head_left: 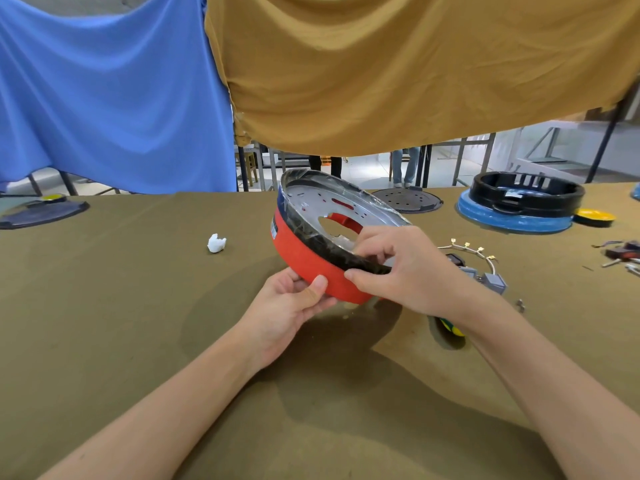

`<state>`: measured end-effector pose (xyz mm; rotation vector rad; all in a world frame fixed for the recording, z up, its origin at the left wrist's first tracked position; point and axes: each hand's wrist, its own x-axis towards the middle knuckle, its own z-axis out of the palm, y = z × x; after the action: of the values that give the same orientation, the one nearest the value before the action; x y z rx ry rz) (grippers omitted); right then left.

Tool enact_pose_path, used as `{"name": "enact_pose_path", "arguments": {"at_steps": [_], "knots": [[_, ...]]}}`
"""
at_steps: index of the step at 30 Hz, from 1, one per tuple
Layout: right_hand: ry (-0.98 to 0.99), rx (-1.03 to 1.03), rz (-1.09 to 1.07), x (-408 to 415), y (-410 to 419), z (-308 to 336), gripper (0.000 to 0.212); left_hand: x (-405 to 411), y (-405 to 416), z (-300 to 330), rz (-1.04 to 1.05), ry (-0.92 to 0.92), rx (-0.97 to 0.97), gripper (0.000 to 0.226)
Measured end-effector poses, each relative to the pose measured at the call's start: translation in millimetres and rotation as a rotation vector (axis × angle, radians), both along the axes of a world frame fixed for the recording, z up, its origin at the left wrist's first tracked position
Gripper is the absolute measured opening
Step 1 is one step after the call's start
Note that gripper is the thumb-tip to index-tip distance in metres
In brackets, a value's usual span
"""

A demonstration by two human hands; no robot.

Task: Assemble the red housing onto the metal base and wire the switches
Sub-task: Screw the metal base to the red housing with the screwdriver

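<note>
The red housing [304,258], a round ring with a black upper band, is tilted up off the table with the silver metal base [311,206] seated inside it. My left hand [291,306] grips its lower red wall from beneath, thumb on the front. My right hand [394,265] pinches the near black rim, fingers curled over the edge. The grey switches [491,280] with white wires and brass terminals [467,247] lie on the table just right of my right hand. Part of a yellow-green object [450,329] shows under my right forearm.
A crumpled white scrap [216,243] lies left of the housing. At the back right a black ring sits on a blue housing [512,216], with a yellow dish [594,216] beside it. A dark disc [407,199] and a dark lid [41,213] lie at the back edge. Loose parts [620,254] lie at the far right.
</note>
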<state>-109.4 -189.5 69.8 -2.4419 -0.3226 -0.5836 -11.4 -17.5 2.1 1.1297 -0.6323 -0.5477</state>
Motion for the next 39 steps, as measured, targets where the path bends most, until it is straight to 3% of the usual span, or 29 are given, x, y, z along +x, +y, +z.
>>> {"name": "enact_pose_path", "arguments": {"at_steps": [6, 10, 14, 18, 22, 25, 31, 39], "knots": [[-0.022, -0.115, -0.003, 1.8, 1.6, -6.9, 0.021, -2.7, 2.0, 0.4, -0.011, 0.041, 0.063, 0.032], [-0.026, -0.134, -0.004, 2.7, 2.0, -14.8, 0.021, -1.4, 10.2, 10.2, -0.059, 0.119, 0.268, 0.031], [-0.056, -0.199, -0.002, 2.8, 3.9, -19.7, 0.019, -1.4, 21.3, 23.7, -0.123, 0.19, 0.419, 0.047], [-0.121, -0.3, -0.017, 4.2, 11.9, -27.4, 0.014, -0.4, 23.6, 31.6, -0.128, 0.296, 0.297, 0.056], [-0.205, -0.455, -0.041, 6.4, 19.6, -38.6, 0.019, 0.1, 14.2, 24.6, 0.046, 0.288, 0.179, 0.039], [-0.292, -0.54, -0.051, 6.6, 22.4, -43.1, 0.015, 1.0, 10.2, 18.0, 0.13, 0.239, 0.188, 0.022], [-0.324, -0.707, -0.032, 9.4, 27.5, -53.5, 0.013, -0.4, 7.4, 13.3, 0.235, 0.184, 0.181, 0.034], [-0.359, -0.709, -0.057, 9.1, 32.5, -52.3, 0.014, 0.0, 6.4, 13.2, 0.322, 0.149, 0.174, 0.03]]}}
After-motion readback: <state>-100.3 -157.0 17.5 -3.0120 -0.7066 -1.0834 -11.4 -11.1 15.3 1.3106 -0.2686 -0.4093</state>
